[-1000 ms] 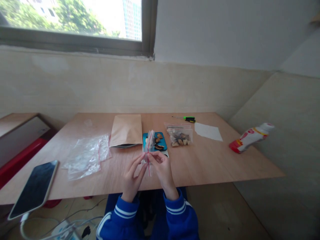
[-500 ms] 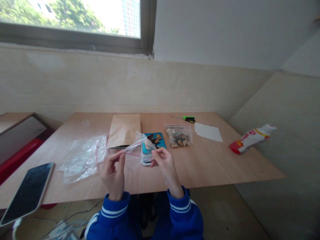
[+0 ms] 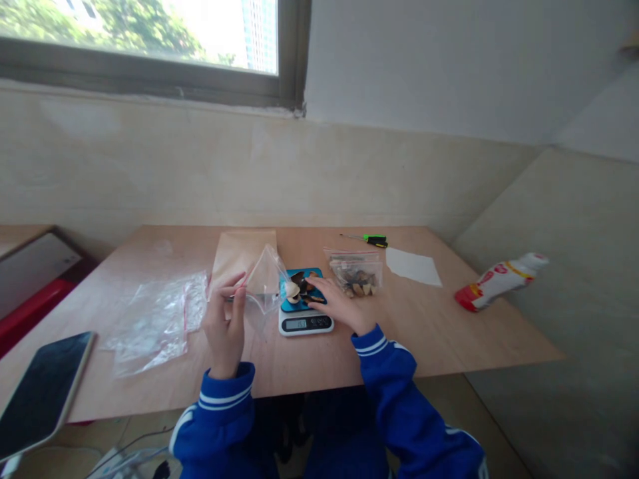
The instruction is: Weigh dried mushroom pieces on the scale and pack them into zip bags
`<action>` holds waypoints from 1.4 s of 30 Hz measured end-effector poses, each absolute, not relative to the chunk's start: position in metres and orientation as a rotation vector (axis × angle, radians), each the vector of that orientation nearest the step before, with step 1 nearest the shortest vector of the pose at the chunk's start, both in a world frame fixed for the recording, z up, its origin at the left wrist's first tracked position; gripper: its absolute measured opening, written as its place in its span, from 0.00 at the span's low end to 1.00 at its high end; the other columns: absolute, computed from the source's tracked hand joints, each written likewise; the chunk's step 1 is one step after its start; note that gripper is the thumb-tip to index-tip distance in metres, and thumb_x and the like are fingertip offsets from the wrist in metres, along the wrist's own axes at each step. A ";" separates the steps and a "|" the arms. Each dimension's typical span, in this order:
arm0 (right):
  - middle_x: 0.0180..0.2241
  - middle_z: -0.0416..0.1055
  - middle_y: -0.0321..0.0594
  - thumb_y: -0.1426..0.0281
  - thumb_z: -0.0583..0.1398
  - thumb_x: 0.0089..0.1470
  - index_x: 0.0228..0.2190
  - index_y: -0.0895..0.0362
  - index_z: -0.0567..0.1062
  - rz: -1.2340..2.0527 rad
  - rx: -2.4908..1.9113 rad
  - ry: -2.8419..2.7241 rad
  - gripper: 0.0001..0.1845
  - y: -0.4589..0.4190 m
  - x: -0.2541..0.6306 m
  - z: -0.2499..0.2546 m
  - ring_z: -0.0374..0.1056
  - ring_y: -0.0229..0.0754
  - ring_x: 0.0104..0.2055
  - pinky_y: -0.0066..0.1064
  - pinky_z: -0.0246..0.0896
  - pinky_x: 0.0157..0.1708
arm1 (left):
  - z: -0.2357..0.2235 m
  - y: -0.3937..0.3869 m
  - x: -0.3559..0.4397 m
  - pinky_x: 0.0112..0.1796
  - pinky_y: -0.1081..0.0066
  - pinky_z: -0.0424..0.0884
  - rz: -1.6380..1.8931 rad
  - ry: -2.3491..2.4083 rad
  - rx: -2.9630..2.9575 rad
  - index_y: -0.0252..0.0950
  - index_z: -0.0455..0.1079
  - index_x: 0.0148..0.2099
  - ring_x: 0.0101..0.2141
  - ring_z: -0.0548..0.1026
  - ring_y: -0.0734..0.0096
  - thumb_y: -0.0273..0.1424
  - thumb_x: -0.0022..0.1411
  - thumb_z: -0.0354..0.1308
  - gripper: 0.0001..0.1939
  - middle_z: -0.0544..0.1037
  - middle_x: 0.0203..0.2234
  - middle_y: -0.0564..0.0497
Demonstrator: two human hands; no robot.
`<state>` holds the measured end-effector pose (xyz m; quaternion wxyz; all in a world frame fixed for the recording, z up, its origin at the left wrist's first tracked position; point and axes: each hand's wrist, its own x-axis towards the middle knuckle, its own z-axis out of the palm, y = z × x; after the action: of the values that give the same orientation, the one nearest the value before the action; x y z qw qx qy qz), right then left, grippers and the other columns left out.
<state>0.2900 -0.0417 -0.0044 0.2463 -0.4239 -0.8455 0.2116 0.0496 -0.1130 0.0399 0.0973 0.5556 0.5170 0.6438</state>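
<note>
My left hand [image 3: 225,326] pinches the rim of a clear zip-seal bag [image 3: 267,279], which hangs open beside a small kitchen scale [image 3: 306,324]. On the scale's blue platform [image 3: 288,305] lie dark and brown broken pieces [image 3: 301,279] and one pale, shell-like piece [image 3: 292,291]. My right hand [image 3: 339,305] reaches over the platform from the right, fingers apart at the edge of the brown pieces. Whether its fingertips touch them I cannot tell. The scale's display is lit, but its digits are too small to read surely.
Filled zip bags [image 3: 357,276] lie right of the scale, with screwdrivers [image 3: 374,239] and white paper [image 3: 413,266] behind. Empty plastic bags [image 3: 150,326] and a tablet [image 3: 42,389] are at left, a brown paper envelope [image 3: 242,249] behind. A bottle [image 3: 499,283] stands at right.
My right hand has let go of the clear bag and moved right, over the scale's platform. My left hand still holds the bag, now wider open. The scale's display has come into view.
</note>
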 end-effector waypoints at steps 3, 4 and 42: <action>0.52 0.68 0.50 0.71 0.61 0.56 0.54 0.55 0.68 0.542 -1.150 -2.304 0.24 -0.036 0.289 -0.014 0.63 0.50 0.57 0.46 0.58 0.57 | 0.033 -0.113 0.052 0.49 0.62 0.66 1.839 1.500 1.638 0.37 0.65 0.34 0.50 0.73 0.64 0.34 0.65 0.52 0.07 0.76 0.48 0.45; 0.51 0.69 0.50 0.72 0.60 0.56 0.53 0.55 0.70 0.535 -1.161 -2.290 0.22 -0.035 0.289 -0.015 0.65 0.49 0.55 0.45 0.60 0.55 | 0.031 -0.114 0.053 0.49 0.62 0.66 1.822 1.495 1.632 0.37 0.64 0.35 0.50 0.72 0.64 0.34 0.65 0.52 0.07 0.76 0.48 0.45; 0.45 0.75 0.41 0.61 0.56 0.58 0.45 0.52 0.75 0.813 -1.006 -1.818 0.16 -0.058 0.228 0.083 0.72 0.40 0.42 0.32 0.67 0.41 | 0.009 -0.127 0.066 0.35 0.69 0.72 1.728 1.546 1.402 0.37 0.66 0.38 0.34 0.77 0.67 0.42 0.64 0.51 0.13 0.78 0.31 0.49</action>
<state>0.2283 -0.0584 0.0833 0.4398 -0.4050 -0.7317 0.3274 0.0655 -0.1269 0.0090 0.2143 0.5055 0.5574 0.6228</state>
